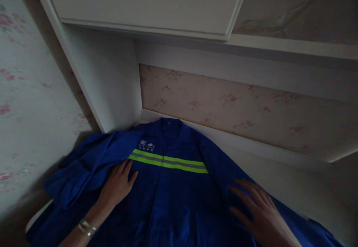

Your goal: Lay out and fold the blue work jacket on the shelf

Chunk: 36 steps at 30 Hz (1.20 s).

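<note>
We see a blue work jacket (173, 194) spread front-up on a pale surface (293, 191), its collar (170, 125) pointing away from us toward the wall. A yellow-green reflective band (167, 162) with a grey stripe runs across the chest, and a small white logo (147, 146) sits just above it on the left of the picture.

Our left hand (119, 185) lies flat on the jacket just below the band, fingers stretched out and slightly apart, gripping nothing; a metal bracelet (87, 227) circles that wrist. Our right hand (258, 211) rests palm-down on the right side of the jacket, fingers spread and loose — it is blurred, so we cannot tell how firmly it presses the cloth.

One sleeve (81, 172) is bunched up at the left, near the floral wallpaper (33, 101); the other trails off past the right hand toward the lower right corner. A white cabinet side panel (112, 86) stands close behind the left shoulder, and a white cabinet (145, 4) hangs overhead. A second stretch of flowered wallpaper (237, 109) backs the surface, with a white ledge (243, 142) just behind the collar — the jacket's top edge nearly touches it.
</note>
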### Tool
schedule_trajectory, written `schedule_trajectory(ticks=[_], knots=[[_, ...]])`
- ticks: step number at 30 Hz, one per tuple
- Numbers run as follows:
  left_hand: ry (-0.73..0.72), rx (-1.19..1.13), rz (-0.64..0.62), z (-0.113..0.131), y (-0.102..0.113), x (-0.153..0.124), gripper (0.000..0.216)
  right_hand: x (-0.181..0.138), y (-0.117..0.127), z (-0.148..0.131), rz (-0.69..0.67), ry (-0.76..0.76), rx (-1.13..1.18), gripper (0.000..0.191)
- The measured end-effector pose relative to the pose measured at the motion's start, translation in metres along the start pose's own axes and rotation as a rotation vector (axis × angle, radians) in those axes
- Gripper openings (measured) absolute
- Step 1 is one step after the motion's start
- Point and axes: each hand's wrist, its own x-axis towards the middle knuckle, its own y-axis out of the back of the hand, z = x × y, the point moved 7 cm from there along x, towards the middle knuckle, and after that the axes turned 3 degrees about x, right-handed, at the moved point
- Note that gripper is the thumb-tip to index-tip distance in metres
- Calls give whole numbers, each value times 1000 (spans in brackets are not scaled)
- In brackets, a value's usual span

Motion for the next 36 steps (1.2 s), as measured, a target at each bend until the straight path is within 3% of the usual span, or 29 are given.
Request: schedule_trajectory(ticks=[3, 5, 9, 17, 21, 24, 27, 31, 36], knots=[[-38, 11, -30, -14, -15, 5, 59, 15, -42, -65, 6, 467, -123, 60], [-55, 21, -41, -21, -20, 8, 60, 13, -62, -95, 111, 604, -210, 51], [-80, 32, -48, -32, -34, 27, 59, 15, -86, -125, 166, 520, -284, 49], [-139, 12, -52, -66, -68, 72, 60, 44, -92, -154, 174, 372, -283, 56], [-161, 19, -54, -71, -73, 78, 58, 42, -97, -159, 187, 315, -282, 55], [-148, 56, -38, -65, -65, 77, 54, 37, -97, -158, 207, 325, -264, 61], [-112, 115, -13, -50, -44, 65, 51, 35, -96, -156, 213, 336, -233, 68], [-75, 185, 13, -19, -15, 13, 47, 37, -90, -154, 235, 342, -247, 52], [-144, 70, 118, 8, -21, -65, 40, 43, -79, -152, 276, 365, -243, 39]])
